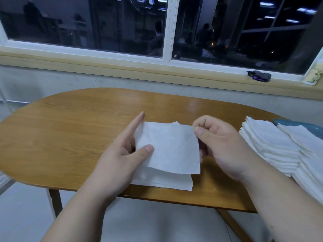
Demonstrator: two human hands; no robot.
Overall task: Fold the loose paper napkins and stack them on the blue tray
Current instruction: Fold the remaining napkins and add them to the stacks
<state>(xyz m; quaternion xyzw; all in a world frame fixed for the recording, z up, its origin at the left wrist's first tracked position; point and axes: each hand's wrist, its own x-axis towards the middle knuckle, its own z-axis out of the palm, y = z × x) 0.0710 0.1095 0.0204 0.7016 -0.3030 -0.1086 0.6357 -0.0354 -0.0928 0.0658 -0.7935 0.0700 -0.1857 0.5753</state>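
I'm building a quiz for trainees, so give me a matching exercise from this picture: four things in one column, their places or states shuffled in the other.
1. right hand
2. blue tray
3. dark grey object
4. left hand

A. on the windowsill
B. thumb on the napkin, at its left side
C. far right, partly hidden by napkin stacks
D. pinching the napkin's far right corner

Pairs: 1-D, 2-C, 3-A, 4-B

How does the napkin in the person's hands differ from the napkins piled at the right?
The held napkin is one thin sheet; the stacked napkins are many layers deep. The held napkin is lifted, pinched by the left hand and right hand; the stacked napkins lie untouched by the blue tray. Both are white, squarish paper.
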